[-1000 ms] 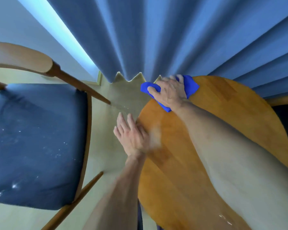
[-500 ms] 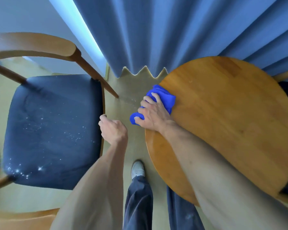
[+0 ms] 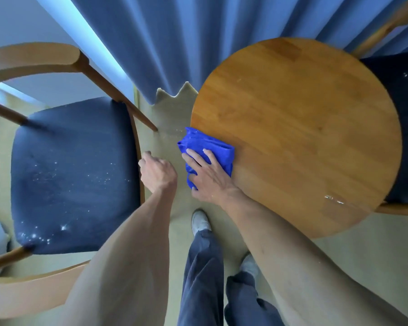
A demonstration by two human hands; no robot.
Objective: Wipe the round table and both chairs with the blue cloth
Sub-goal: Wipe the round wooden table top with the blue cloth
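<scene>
Pressing flat, the right hand [image 3: 210, 178] is laying straight fingers [image 3: 211, 158] on the cloth [image 3: 207, 143], bunched under them at the table [image 3: 304, 137] rim; soft and light, it's probably handling best palm-down. Left hand [image 3: 158, 172] is hanging clenched, holding nothing

A floor gap [image 3: 169, 128] separates chair [image 3: 73, 175] from round table [image 3: 304, 128].

right grip [image 3: 210, 177] flat, fingers [image 3: 191, 160] straight, spread; left grip [image 3: 158, 172] curled into fist
</scene>
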